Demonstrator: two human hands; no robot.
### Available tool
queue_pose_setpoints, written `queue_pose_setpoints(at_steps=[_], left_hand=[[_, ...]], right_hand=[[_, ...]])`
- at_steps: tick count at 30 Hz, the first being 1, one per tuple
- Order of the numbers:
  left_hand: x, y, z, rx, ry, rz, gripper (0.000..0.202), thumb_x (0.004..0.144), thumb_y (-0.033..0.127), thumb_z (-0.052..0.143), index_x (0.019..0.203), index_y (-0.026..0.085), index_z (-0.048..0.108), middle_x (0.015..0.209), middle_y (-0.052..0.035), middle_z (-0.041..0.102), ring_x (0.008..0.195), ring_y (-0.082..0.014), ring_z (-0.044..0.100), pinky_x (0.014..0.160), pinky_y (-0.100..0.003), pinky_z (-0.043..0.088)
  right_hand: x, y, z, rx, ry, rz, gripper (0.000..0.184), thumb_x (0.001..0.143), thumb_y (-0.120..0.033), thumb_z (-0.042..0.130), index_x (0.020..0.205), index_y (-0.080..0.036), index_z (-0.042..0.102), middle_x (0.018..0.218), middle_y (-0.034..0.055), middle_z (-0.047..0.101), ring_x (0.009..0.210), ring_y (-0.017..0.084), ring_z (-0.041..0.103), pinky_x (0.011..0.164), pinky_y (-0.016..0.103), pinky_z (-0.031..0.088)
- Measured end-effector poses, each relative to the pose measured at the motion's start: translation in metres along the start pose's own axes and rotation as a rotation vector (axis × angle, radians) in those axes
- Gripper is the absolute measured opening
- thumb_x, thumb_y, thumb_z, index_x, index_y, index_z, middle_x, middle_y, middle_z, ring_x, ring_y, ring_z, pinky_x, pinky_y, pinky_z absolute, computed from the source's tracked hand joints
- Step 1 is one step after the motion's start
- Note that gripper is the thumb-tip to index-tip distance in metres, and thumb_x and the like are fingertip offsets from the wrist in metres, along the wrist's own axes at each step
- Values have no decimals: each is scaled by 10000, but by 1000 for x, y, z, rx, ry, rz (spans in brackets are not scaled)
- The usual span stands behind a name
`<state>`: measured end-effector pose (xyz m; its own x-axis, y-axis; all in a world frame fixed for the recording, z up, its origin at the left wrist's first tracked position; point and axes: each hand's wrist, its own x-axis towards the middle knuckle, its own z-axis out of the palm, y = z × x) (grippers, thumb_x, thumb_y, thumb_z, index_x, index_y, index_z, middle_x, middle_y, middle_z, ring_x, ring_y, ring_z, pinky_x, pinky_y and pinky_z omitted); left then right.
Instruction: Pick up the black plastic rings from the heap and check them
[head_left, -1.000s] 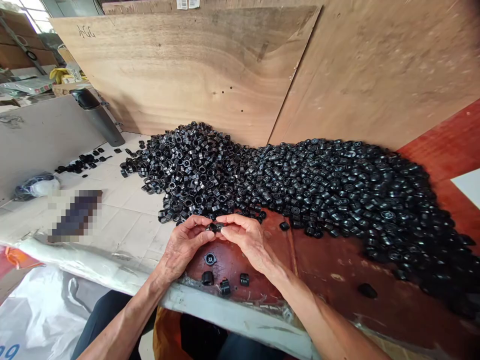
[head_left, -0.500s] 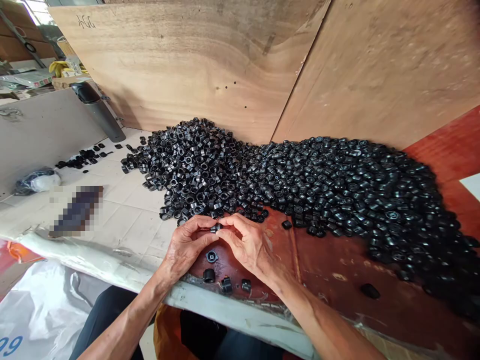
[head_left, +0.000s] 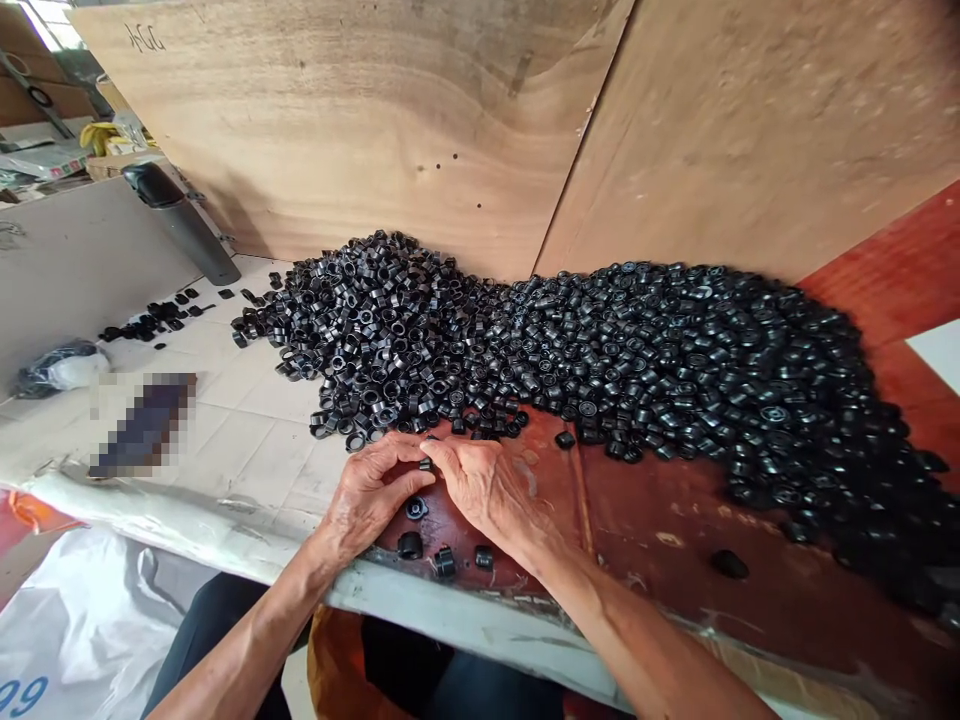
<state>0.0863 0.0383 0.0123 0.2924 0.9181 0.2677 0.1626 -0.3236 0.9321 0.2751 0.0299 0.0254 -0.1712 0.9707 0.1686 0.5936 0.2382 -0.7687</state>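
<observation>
Black fitting (head_left: 426,464) held between pile (head_left: 645,360) and edge (head_left: 480,622); bare tabletop (head_left: 637,515) rightward.

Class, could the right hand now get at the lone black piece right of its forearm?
Probably yes: only red tabletop seems to lie between the right hand and the lone black piece, though that hand is busy with a small black part.

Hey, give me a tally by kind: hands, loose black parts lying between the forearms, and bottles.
Hands: 2 (left hand, right hand)
Loose black parts between the forearms: 4
Grey bottle: 1
Total: 7
</observation>
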Motion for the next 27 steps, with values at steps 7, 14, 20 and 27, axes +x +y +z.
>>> queue_pose_setpoints(at_steps=[7, 14, 20, 27], left_hand=[[-1, -3, 3, -175, 100, -222, 210, 831, 361, 857, 986, 233, 794, 1057, -33, 770, 959, -202, 743, 883, -318, 623], [-4, -3, 2, -181, 109, -198, 219, 820, 353, 865, 983, 221, 803, 1072, -50, 755, 1020, -215, 730, 933, -323, 608], [-3, -1, 2, -196, 139, -224, 213, 820, 346, 856, 974, 213, 793, 1071, -41, 756, 995, -208, 728, 909, -315, 606], [-2, 1, 1, -215, 120, -255, 216, 820, 333, 848, 999, 221, 804, 1083, -42, 782, 1014, -217, 736, 955, -336, 592]], right_hand=[[-1, 1, -6, 174, 59, -195, 144, 1005, -273, 569, 1050, -242, 702, 955, 50, 740, 820, 195, 685, 793, 286, 519], [-2, 0, -7, 80, 28, -99, 376, 1040, -350, 546, 702, -222, 649, 614, 7, 602, 581, 154, 546, 640, 276, 422], [-2, -3, -7, 157, 62, -29, 415, 1025, -381, 525, 657, -206, 601, 581, -27, 569, 552, 120, 523, 591, 243, 396], [-1, -3, -11, 186, 27, -130, 138, 976, -267, 598, 935, -215, 718, 795, 8, 729, 700, 153, 660, 677, 244, 492]])
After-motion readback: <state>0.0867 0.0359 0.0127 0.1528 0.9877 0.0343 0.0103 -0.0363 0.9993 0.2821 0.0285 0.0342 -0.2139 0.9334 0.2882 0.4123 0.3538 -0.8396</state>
